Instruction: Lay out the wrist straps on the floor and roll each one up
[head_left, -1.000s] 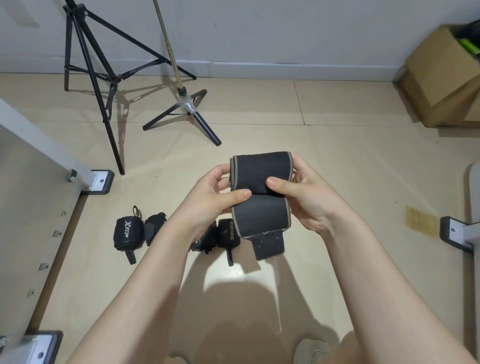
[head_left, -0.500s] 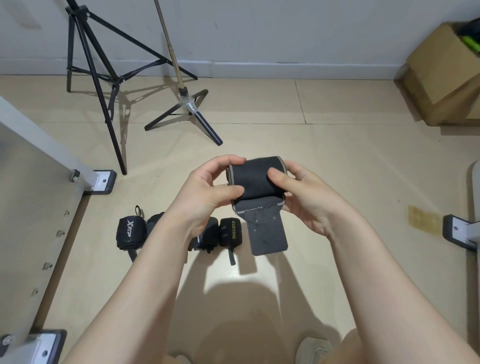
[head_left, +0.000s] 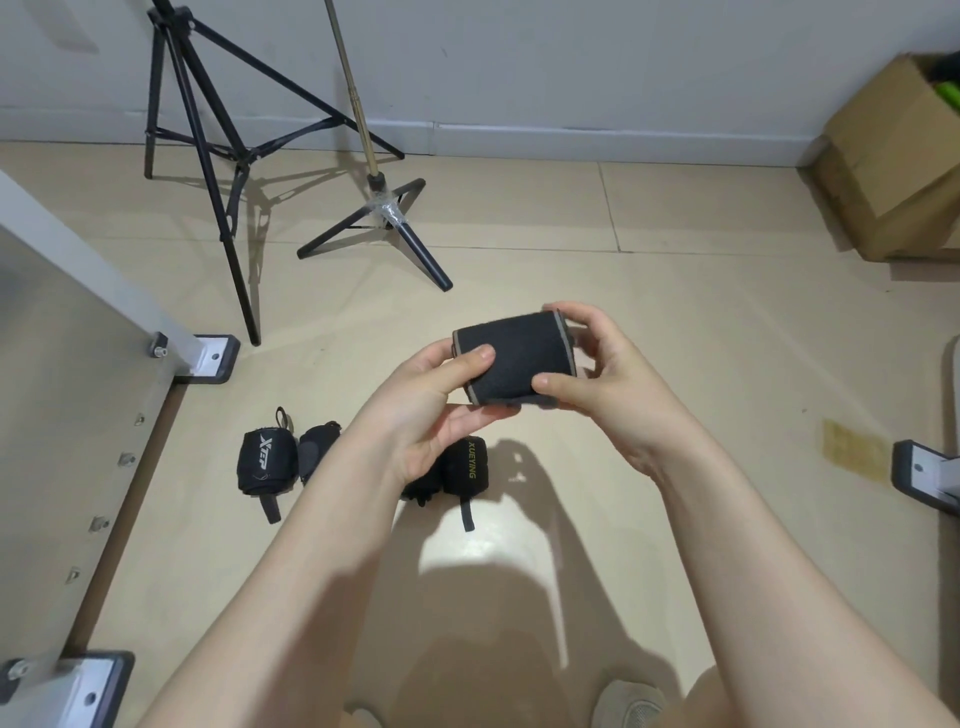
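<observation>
I am standing in what looks like a plain indoor room used for recording or storage rather than a lived-in home. The floor (head_left: 597, 218) under me is large beige tile, meeting a bare pale wall (head_left: 571, 62) with a light baseboard. A black tripod stand (head_left: 208, 156) and a second stand with a brass-coloured pole (head_left: 374, 192) stand near the wall. An open cardboard box (head_left: 893, 166) sits in the corner on my right, and a white metal frame with bolted feet (head_left: 208, 356) runs along my left.
</observation>
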